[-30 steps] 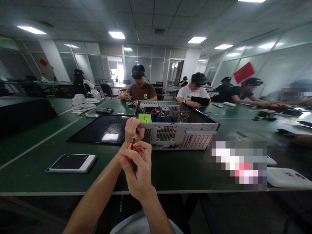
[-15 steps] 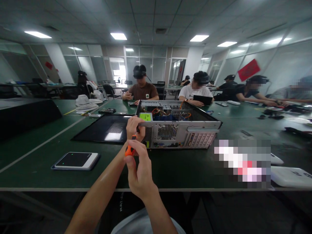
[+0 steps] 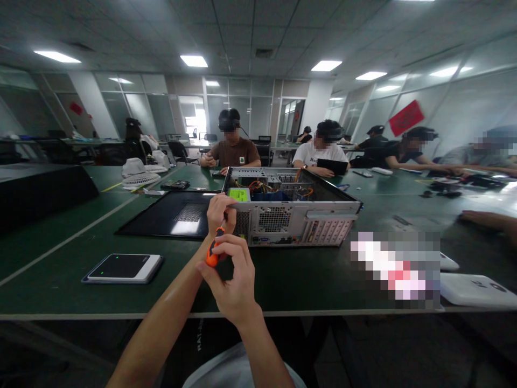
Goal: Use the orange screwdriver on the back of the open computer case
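Note:
An open grey computer case (image 3: pixel 294 218) lies on its side on the green table (image 3: pixel 60 269), its back panel toward me. My right hand (image 3: pixel 232 280) is closed round the orange handle of a screwdriver (image 3: pixel 212 252), whose shaft points up at the case's near left corner. My left hand (image 3: pixel 220 211) is closed at that corner, fingers pinched round the screwdriver's tip. Cables and a green-labelled part show inside the case.
The black side panel (image 3: pixel 173 214) lies flat left of the case. A small white-edged device (image 3: pixel 123 268) sits at front left, white boxes (image 3: pixel 476 291) at front right. Two white fans (image 3: pixel 139 173) stand further back. Several people work across the table; another person's hand (image 3: pixel 488 220) rests at right.
My right hand has turned slightly on the screwdriver handle and sits a little lower. My left hand stays at the case corner. A hand has come further in at the right edge.

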Motion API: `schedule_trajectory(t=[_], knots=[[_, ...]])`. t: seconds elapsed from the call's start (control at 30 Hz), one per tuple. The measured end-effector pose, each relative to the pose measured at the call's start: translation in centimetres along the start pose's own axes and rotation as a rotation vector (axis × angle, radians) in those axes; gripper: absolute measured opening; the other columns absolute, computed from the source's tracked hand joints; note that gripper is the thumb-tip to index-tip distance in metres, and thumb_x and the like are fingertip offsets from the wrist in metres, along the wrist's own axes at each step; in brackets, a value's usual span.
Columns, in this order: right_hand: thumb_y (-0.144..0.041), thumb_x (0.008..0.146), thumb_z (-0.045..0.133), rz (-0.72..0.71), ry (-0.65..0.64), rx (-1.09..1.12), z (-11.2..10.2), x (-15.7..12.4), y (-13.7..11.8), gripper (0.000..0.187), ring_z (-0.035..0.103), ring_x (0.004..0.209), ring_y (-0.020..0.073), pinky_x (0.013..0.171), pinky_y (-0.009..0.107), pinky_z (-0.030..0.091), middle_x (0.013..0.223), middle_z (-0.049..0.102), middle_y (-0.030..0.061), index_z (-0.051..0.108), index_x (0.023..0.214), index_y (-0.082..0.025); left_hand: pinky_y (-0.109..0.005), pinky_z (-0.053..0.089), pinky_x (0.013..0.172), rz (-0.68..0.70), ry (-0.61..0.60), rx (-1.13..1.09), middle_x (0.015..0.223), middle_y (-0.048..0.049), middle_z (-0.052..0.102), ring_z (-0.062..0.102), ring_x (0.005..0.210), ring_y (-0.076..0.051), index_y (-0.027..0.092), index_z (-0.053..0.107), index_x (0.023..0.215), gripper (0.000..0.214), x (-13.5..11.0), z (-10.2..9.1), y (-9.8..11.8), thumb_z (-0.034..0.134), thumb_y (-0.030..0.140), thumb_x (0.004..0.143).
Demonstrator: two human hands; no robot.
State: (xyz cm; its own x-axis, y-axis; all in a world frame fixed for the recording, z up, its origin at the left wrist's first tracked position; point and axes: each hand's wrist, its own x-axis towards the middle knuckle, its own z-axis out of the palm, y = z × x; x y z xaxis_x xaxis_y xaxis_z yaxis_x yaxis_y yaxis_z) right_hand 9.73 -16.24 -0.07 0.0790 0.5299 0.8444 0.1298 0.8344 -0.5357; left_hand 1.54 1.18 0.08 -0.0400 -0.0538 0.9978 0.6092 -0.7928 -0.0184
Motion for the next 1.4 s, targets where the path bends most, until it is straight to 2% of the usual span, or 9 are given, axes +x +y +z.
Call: schedule_trajectory(t=[0.1,0.27,0.4,0.5,0.73,0.83,1.0,1.17,1.4], knots=[[-0.029,0.093,0.073,-0.013,-0.029,-0.059,-0.1,-0.1,0.1,0.018,0.067,0.107,0.0195,0.094,0.036,0.059,0.121,0.061,0.0070,0.071,0.110,-0.027,-0.045,0.057,0.093,-0.034,-0.030,0.041,0.086,-0.0040,0.068,0.066,0.087,-0.023,0.023,0.062,0.093,0.018,0.0,-0.1,0.2,0.051,0.015,0.082],[-0.027,0.101,0.059,-0.047,-0.143,0.022,-0.6,-0.1,0.1,0.039,0.066,0.120,0.0209,0.096,0.035,0.060,0.132,0.066,0.0096,0.052,0.139,-0.026,-0.044,0.056,0.093,-0.046,-0.022,0.023,0.085,-0.0038,0.069,0.066,0.088,-0.023,0.023,0.062,0.094,0.024,0.0,-0.1,0.4,0.052,0.010,0.077],[-0.026,0.101,0.054,-0.045,-0.152,-0.055,-0.6,-0.4,-0.1,0.032,0.058,0.133,0.0246,0.109,0.044,0.053,0.144,0.056,0.0118,0.056,0.133,-0.025,-0.045,0.055,0.094,-0.043,-0.008,0.001,0.085,-0.0031,0.067,0.065,0.086,-0.023,0.025,0.063,0.094,0.028,0.1,0.0,0.5,0.050,0.006,0.078],[-0.028,0.098,0.057,-0.017,-0.088,-0.111,-0.5,-0.7,-0.2,0.030,0.057,0.129,0.0261,0.109,0.046,0.052,0.139,0.051,0.0124,0.062,0.128,-0.025,-0.045,0.054,0.095,-0.039,-0.032,0.001,0.083,-0.0026,0.066,0.065,0.085,-0.023,0.026,0.063,0.094,0.028,0.3,-0.1,0.5,0.050,0.007,0.079],[-0.024,0.094,0.069,-0.044,-0.021,-0.021,-0.5,-0.6,0.5,0.039,0.064,0.117,0.0233,0.103,0.044,0.055,0.125,0.065,0.0083,0.056,0.131,-0.027,-0.045,0.056,0.096,0.003,-0.083,0.046,0.086,-0.0043,0.068,0.067,0.089,-0.024,0.024,0.062,0.096,0.022,0.6,-0.8,0.6,0.052,0.014,0.079],[-0.024,0.093,0.071,-0.034,-0.018,-0.062,-0.6,-0.6,0.6,0.029,0.064,0.115,0.0221,0.100,0.040,0.057,0.124,0.060,0.0072,0.066,0.121,-0.029,-0.043,0.057,0.096,-0.003,-0.065,0.047,0.085,-0.0038,0.069,0.067,0.089,-0.023,0.023,0.062,0.094,0.023,0.5,-0.6,0.6,0.050,0.010,0.079],[-0.023,0.095,0.068,-0.029,-0.031,0.002,-0.8,-0.6,0.6,0.049,0.068,0.105,0.0201,0.085,0.034,0.062,0.124,0.064,0.0085,0.053,0.141,-0.028,-0.042,0.058,0.094,-0.043,-0.068,0.111,0.083,-0.0032,0.068,0.067,0.088,-0.022,0.023,0.063,0.090,0.023,0.3,-0.3,0.5,0.048,0.008,0.079],[-0.021,0.102,0.051,-0.035,-0.123,-0.012,-1.1,-0.5,-0.2,0.032,0.058,0.132,0.0238,0.107,0.044,0.054,0.139,0.060,0.0105,0.058,0.133,-0.027,-0.040,0.058,0.093,-0.035,-0.097,0.140,0.083,-0.0030,0.068,0.067,0.089,-0.021,0.023,0.064,0.089,0.025,0.3,-0.4,0.2,0.046,0.007,0.082],[-0.027,0.095,0.067,-0.001,-0.050,-0.026,-0.3,-0.7,-0.1,0.036,0.064,0.120,0.0236,0.104,0.044,0.055,0.130,0.062,0.0096,0.058,0.129,-0.027,-0.043,0.057,0.096,0.011,-0.202,0.160,0.088,-0.0051,0.069,0.067,0.094,-0.023,0.022,0.063,0.093,0.026,0.4,-1.0,-0.4,0.047,0.008,0.079]])
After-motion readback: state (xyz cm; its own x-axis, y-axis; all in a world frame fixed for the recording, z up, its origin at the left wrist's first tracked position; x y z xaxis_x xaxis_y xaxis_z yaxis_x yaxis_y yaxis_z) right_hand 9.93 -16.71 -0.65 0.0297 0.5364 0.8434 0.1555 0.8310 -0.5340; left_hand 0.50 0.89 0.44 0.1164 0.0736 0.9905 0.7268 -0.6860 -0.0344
